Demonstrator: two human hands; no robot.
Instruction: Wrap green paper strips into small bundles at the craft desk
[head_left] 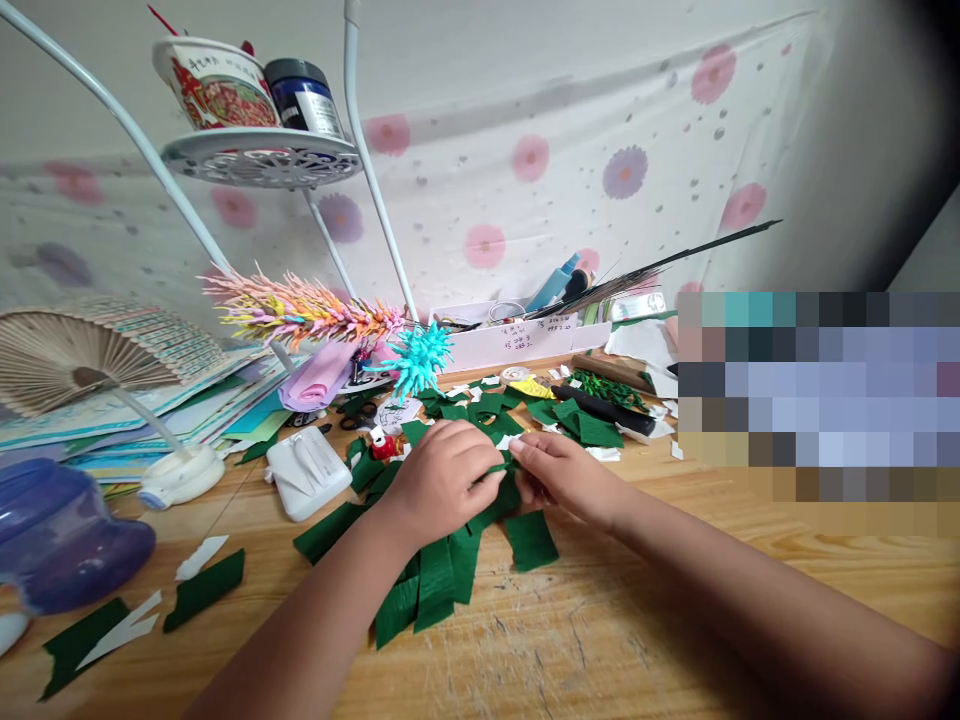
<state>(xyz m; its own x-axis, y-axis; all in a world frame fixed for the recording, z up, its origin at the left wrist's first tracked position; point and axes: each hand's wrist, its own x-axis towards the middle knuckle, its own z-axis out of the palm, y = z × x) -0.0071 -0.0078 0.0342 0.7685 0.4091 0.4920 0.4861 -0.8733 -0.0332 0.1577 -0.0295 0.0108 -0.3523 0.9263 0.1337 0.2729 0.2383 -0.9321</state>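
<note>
My left hand [448,478] is closed over the pile, its fingers curled on a piece of green crepe paper [489,508]. Close by on the right, my right hand [568,478] pinches the same green paper between thumb and fingers; a bit of white shows by the thumb. The fingertips partly hide the piece. Beneath and around both hands lie several cut green paper pieces [435,582], overlapping on the wooden table [570,640]. A single green square [532,541] lies just below my right hand.
Behind the pile stands a white box [517,345] of tools. Left are a white case [307,472], a folding fan [86,365] and a purple tape dispenser [67,530]. A white rack [262,160] holds a paper bowl and jar. A black stick-like tool [604,408] lies behind my right hand.
</note>
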